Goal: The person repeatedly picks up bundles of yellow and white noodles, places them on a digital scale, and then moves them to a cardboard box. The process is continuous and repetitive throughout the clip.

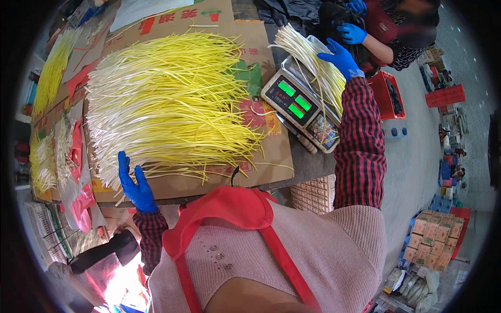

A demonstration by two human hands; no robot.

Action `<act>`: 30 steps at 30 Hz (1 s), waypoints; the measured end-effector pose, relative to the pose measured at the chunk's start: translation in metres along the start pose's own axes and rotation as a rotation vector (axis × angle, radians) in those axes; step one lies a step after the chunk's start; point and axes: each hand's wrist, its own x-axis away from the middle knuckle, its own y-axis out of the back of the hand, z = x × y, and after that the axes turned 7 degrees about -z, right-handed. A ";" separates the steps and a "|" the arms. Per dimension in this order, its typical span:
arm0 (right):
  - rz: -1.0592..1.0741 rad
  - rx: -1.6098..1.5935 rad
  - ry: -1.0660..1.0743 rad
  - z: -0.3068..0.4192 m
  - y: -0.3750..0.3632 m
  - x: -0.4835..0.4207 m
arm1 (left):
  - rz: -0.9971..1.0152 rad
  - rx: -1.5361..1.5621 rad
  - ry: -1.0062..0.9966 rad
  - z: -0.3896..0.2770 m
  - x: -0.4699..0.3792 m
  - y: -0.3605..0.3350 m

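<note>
A wide layer of yellow chives (172, 105) lies on flattened cardboard, its white ends to the left and its yellow tips to the right. My left hand (137, 187), in a blue glove, is at the near left corner of this layer with fingers spread and nothing in it. A bundle of chives (309, 54) rests on the metal tray of a digital scale (299, 103), whose display glows green. At the bundle's right side is my right hand (340, 58), also blue-gloved, with fingers apart. Whether it touches the stems is unclear.
A knife with a wooden handle (307, 144) lies along the scale's near side. Across the table a person with blue gloves (352, 34) handles black plastic. A red crate (387, 94) stands right of the table. Smaller chive piles (54, 74) lie at far left.
</note>
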 end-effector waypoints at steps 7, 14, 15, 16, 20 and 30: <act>-0.069 0.268 0.136 0.000 -0.022 -0.011 | 0.045 -0.001 -0.003 -0.014 0.003 -0.010; -0.140 0.689 0.212 0.009 -0.056 -0.018 | 0.055 0.022 0.005 -0.018 0.007 -0.019; -0.176 0.693 0.212 0.010 -0.054 -0.018 | 0.055 0.025 0.011 -0.018 0.007 -0.019; -0.210 0.603 0.206 0.009 -0.051 -0.018 | 0.060 0.026 0.018 -0.018 0.008 -0.020; -0.220 0.408 0.057 0.002 -0.041 -0.019 | 0.072 0.048 0.016 -0.019 0.009 -0.021; -0.207 -0.311 -0.138 0.019 -0.012 -0.018 | 0.043 0.083 0.002 -0.020 0.014 -0.015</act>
